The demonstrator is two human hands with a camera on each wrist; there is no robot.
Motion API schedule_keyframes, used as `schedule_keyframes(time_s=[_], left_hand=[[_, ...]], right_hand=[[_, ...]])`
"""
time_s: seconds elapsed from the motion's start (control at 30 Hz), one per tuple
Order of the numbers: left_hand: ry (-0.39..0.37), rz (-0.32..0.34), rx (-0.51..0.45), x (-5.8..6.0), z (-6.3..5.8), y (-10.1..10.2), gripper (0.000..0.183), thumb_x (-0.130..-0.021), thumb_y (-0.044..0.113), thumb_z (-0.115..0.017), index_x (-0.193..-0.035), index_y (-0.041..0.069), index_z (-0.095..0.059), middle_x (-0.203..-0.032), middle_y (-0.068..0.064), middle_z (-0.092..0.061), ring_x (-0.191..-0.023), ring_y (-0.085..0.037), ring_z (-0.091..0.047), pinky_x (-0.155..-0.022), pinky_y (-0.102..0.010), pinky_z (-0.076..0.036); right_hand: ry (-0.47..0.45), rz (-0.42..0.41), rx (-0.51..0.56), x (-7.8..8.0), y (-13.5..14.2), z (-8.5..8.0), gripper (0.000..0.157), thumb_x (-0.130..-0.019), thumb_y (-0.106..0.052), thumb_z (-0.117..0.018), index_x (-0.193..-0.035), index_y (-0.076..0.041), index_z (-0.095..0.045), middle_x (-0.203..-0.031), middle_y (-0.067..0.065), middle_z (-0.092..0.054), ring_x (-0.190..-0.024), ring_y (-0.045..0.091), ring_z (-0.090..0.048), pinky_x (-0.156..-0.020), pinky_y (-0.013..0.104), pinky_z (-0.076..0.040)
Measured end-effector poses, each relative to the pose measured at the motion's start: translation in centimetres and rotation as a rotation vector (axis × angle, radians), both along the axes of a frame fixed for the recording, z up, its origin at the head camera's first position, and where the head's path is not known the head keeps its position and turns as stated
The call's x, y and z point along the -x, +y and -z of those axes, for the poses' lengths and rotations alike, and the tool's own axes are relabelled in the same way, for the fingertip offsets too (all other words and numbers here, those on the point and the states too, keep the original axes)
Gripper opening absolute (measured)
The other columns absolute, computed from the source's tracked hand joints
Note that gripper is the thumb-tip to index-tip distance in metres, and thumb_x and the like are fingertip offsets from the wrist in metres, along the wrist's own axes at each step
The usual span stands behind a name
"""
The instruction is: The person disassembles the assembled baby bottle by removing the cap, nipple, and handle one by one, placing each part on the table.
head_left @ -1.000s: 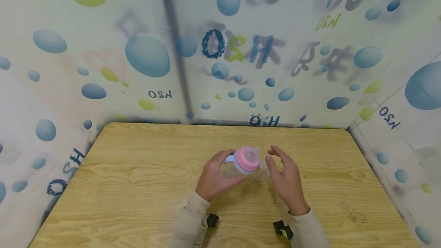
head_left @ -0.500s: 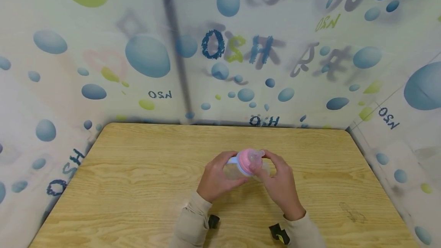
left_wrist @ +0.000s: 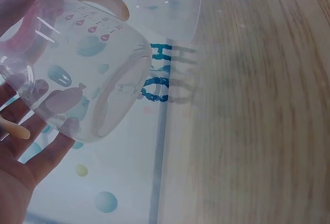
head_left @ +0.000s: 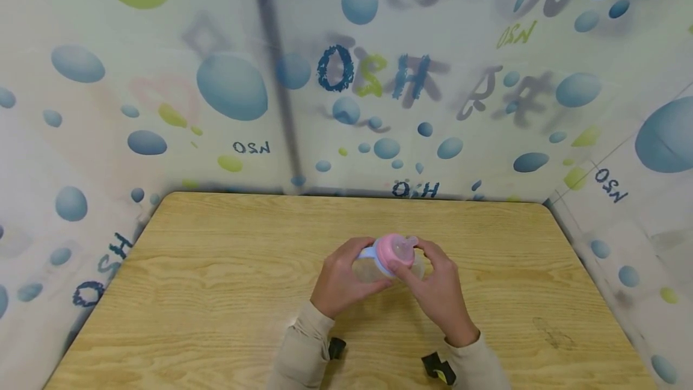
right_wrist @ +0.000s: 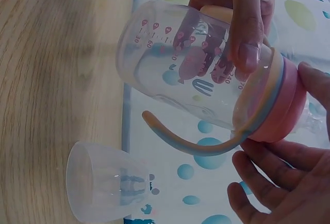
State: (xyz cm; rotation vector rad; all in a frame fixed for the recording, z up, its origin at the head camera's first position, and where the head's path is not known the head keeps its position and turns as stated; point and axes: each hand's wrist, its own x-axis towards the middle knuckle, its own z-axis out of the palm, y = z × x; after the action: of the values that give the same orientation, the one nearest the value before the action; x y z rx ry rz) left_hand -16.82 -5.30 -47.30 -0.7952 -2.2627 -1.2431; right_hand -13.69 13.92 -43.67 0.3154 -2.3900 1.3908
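Note:
A clear baby bottle (right_wrist: 160,54) with printed measuring marks, a pink screw collar (head_left: 393,250) and a soft teat (head_left: 409,242) is tilted between both hands above the table. My left hand (head_left: 341,278) grips the bottle's body, its thumb lying along the side in the right wrist view. With thumb and fingers, my right hand (head_left: 441,287) grips the pink collar near the teat. A curved side handle (right_wrist: 196,145), blue and cream, sticks out from below the collar. Behind the right hand, a clear cap (right_wrist: 100,183) stands on the table, partly hidden in the head view.
The wooden table (head_left: 227,294) runs back to a wall sheet (head_left: 346,29) printed with blue and green drops. Black wrist mounts (head_left: 438,368) sit at both sleeves. A faint mark (head_left: 553,333) shows at the table's right.
My right hand, apart from the bottle a second ago, has moved left onto the pink collar and grips it. The bottle has tipped slightly further right in my left hand's grip.

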Motion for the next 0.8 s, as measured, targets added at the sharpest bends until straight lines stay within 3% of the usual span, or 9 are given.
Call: schedule_keyframes(time_s=[0.4,0.6,0.8], left_hand=[[-0.041,0.019,-0.013,-0.11,-0.30,0.17,0.070,-0.064,0.030,-0.095,-0.121,0.007,-0.064,-0.116,-0.004,-0.068,-0.100,-0.015,-0.065,-0.082,-0.035,-0.057],[-0.067,0.073,-0.051,-0.28,-0.51,0.24,0.069,-0.064,0.029,-0.095,-0.122,0.005,-0.064,-0.116,-0.005,-0.069,-0.101,-0.016,-0.066,-0.082,-0.036,-0.057],[-0.094,0.101,-0.053,-0.35,-0.57,0.30,0.067,-0.066,0.031,-0.094,-0.122,0.008,-0.064,-0.116,-0.002,-0.068,-0.103,-0.013,-0.064,-0.087,-0.031,-0.055]], right_hand=[[0.044,-0.015,-0.002,-0.01,0.19,0.19,0.046,-0.081,-0.014,-0.084,-0.123,-0.008,-0.067,-0.120,0.003,-0.067,-0.114,0.020,-0.060,-0.093,0.049,-0.048],[0.065,-0.066,0.003,-0.03,0.44,0.11,0.046,-0.082,-0.009,-0.082,-0.125,-0.010,-0.065,-0.121,0.000,-0.065,-0.114,0.017,-0.058,-0.095,0.033,-0.047],[0.096,-0.144,0.033,0.02,0.57,0.01,0.050,-0.082,-0.002,-0.079,-0.128,-0.012,-0.063,-0.125,0.002,-0.063,-0.112,0.019,-0.058,-0.093,0.030,-0.045]])
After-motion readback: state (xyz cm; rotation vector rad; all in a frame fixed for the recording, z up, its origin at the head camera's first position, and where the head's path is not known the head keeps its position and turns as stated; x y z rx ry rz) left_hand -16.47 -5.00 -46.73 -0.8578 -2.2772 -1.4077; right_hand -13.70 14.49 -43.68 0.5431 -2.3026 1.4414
